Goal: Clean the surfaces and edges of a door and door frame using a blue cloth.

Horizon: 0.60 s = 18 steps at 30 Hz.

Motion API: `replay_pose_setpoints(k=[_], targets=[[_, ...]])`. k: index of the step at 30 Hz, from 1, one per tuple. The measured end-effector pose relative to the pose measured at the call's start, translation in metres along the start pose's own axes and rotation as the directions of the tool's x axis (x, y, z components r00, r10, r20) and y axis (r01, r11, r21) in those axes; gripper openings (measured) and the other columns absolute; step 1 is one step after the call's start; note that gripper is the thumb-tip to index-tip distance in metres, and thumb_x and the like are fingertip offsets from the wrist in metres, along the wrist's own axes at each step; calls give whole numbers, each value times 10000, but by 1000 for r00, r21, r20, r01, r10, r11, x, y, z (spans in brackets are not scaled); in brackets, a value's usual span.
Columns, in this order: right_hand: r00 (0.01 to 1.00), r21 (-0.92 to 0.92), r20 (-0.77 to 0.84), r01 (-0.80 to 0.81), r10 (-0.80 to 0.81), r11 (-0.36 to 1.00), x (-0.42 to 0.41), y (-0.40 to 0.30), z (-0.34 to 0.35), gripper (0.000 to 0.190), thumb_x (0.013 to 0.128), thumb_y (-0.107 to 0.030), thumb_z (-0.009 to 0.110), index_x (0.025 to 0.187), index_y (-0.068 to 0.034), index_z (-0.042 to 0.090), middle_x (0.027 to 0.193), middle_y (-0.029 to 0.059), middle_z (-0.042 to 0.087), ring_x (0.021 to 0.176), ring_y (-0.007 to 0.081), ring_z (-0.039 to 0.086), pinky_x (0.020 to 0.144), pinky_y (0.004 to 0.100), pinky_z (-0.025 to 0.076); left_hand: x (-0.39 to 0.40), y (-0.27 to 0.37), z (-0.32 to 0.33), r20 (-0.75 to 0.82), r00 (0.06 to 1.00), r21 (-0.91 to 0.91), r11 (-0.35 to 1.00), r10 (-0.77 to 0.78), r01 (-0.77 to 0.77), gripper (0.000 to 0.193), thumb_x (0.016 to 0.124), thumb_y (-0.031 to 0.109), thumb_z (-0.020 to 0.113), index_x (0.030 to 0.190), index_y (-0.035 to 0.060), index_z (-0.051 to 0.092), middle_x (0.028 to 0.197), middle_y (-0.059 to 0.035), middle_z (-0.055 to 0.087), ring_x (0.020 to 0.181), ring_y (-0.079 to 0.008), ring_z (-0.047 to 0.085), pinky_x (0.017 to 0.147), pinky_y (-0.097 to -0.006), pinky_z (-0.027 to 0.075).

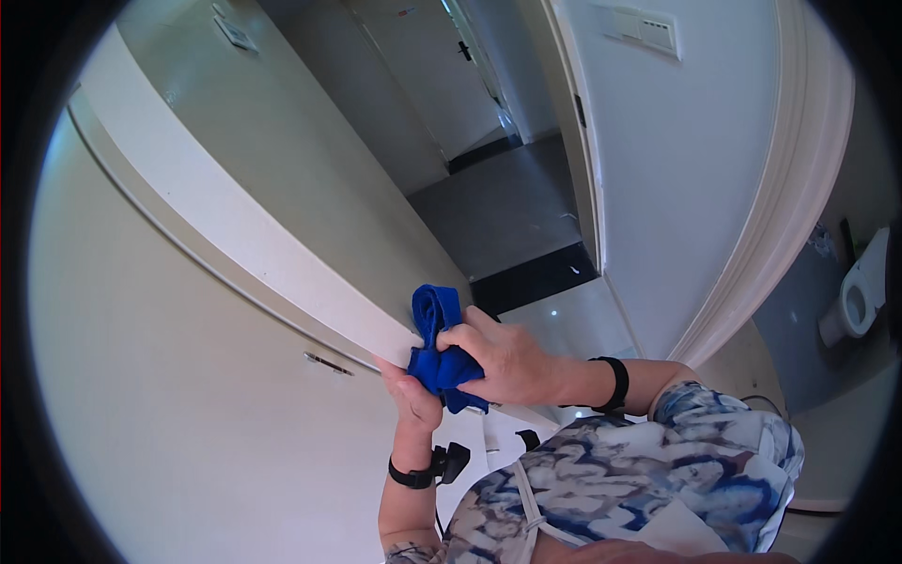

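Observation:
A folded blue cloth (pixel 440 359) is bunched in my right hand (pixel 511 356), with thumb and fingers closed around it. The cloth rests against the end of a long white panel edge (pixel 282 275), and one looped fold sticks up above my fingers. Just below and to the left, my left hand (pixel 416 402) touches the panel near its edge. Part of that hand lies behind the cloth, so I cannot tell whether its fingers grip anything. Black straps circle both wrists, and the left one (pixel 416 476) carries a small black device.
A pale door-like surface (pixel 176 352) with a small metal handle (pixel 328 363) fills the left. Beyond the panel, a doorway leads to a grey floor (pixel 507 204) and a white door (pixel 416 63). Switches (pixel 645 28) sit on the right wall; a white toilet (pixel 856 299) stands far right.

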State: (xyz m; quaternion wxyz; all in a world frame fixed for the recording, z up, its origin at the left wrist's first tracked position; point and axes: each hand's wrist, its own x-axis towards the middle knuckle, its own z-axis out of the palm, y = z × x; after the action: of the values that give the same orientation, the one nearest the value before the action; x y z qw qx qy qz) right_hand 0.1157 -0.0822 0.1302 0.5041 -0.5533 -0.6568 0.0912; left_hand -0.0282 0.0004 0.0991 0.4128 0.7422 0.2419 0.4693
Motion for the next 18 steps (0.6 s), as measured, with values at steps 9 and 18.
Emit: replay_pose_setpoints(k=[9,18], targets=[[998,17,-59,-11,12,1000,-15,3,22,590,639,-121,800,1111,-135,446,995,132,500,760,331,629,602,377,536,-10,-13,-9,-8,998,-99,993,-63,62,863,916,680,142,1417,-16,240,1382,-154,400,1264,-246,403,1069,-382,281],[997,6,-2,-71,71,997,-19,17,45,581,646,-121,793,1113,-119,446,993,132,502,786,340,627,611,389,537,-8,-31,-14,-94,978,-326,934,-186,146,840,916,684,152,1407,13,272,1362,-131,425,1239,-228,425,1053,-371,310]])
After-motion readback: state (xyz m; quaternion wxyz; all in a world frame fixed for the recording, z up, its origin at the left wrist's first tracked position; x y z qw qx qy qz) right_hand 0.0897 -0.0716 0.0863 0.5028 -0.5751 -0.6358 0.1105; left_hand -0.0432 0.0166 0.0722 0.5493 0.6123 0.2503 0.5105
